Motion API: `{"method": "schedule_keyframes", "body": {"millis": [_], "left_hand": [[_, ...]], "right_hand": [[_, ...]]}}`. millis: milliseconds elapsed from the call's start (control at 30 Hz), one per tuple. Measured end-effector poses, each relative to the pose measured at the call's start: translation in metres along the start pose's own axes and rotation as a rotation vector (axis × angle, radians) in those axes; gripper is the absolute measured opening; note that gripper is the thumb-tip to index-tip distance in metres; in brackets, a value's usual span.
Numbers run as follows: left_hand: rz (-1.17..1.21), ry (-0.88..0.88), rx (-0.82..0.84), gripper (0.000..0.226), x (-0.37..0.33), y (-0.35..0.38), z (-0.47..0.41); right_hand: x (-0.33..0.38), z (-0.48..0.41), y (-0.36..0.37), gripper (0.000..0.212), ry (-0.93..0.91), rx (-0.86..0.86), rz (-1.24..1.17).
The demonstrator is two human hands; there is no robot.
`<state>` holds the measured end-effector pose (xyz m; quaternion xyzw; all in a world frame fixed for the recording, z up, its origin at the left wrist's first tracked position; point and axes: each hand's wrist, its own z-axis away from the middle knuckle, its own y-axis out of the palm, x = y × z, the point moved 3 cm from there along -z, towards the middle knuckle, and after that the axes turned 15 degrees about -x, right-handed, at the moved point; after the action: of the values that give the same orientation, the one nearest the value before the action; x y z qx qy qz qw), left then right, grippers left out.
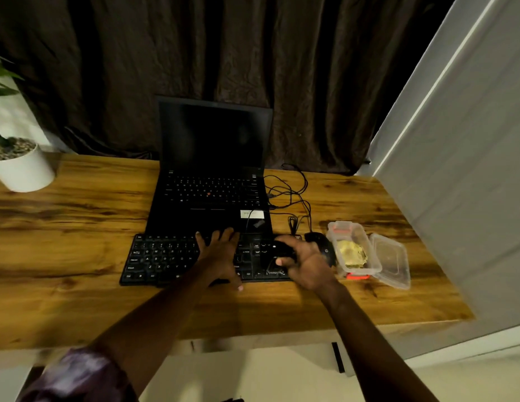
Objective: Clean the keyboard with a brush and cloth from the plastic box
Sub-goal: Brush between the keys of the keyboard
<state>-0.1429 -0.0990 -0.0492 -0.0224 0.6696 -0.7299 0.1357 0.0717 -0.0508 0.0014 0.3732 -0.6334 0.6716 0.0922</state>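
Keyboard (165, 258), black, flat, plastic: lying along the near middle of a knotty brown wooden desk (78, 227), just in front of an open black laptop (215, 175). Pinning it with the left hand (219, 253), fingers spread flat across the middle keys; curling the right hand (306, 264), apart from the left, round what looks like a small black brush (282, 252), blurred, over the right-hand keys. Not yet lifting the crumpled yellow cloth (353, 253) out of the clear plastic box with orange clips (344, 227), open just beside that end, clear lid (390, 261) lying at its right side. Probably risking, while brushing: flicking grit onto the laptop's own keys; knocking the black mouse (322, 245) wedged between right hand and box; snagging the thin black cables (287, 192) trailing behind; prising a keycap loose by scrubbing too hard; letting the board skid on lifting the flat hand.
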Motion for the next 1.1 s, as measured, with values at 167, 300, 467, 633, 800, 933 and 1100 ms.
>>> {"method": "schedule_keyframes", "body": {"millis": [167,300,467,633,800,933,1100], "left_hand": [[-0.022,0.003,0.012,0.143,-0.001,-0.002,0.002],[-0.016,0.007,0.007,0.142,0.001,0.000,0.002],[0.031,0.014,-0.007,0.142,0.004,0.001,0.002],[0.044,0.043,-0.038,0.143,0.006,0.003,0.001],[0.063,0.103,-0.097,0.144,0.012,0.004,0.001],[0.091,0.150,-0.092,0.142,0.021,-0.002,0.002],[0.102,0.163,-0.042,0.140,0.038,-0.010,0.002]], "right_hand": [[0.019,0.000,0.015,0.050,-0.053,0.036,-0.002],[0.033,-0.002,0.027,0.053,-0.060,0.069,0.008],[0.039,-0.001,0.033,0.053,-0.047,0.082,-0.001],[0.022,-0.007,0.011,0.053,-0.019,0.027,0.072],[0.021,-0.013,0.010,0.050,-0.048,-0.012,0.043],[0.051,-0.015,0.041,0.051,-0.078,0.044,0.033],[0.070,-0.019,0.061,0.053,-0.129,0.095,-0.017]]}}
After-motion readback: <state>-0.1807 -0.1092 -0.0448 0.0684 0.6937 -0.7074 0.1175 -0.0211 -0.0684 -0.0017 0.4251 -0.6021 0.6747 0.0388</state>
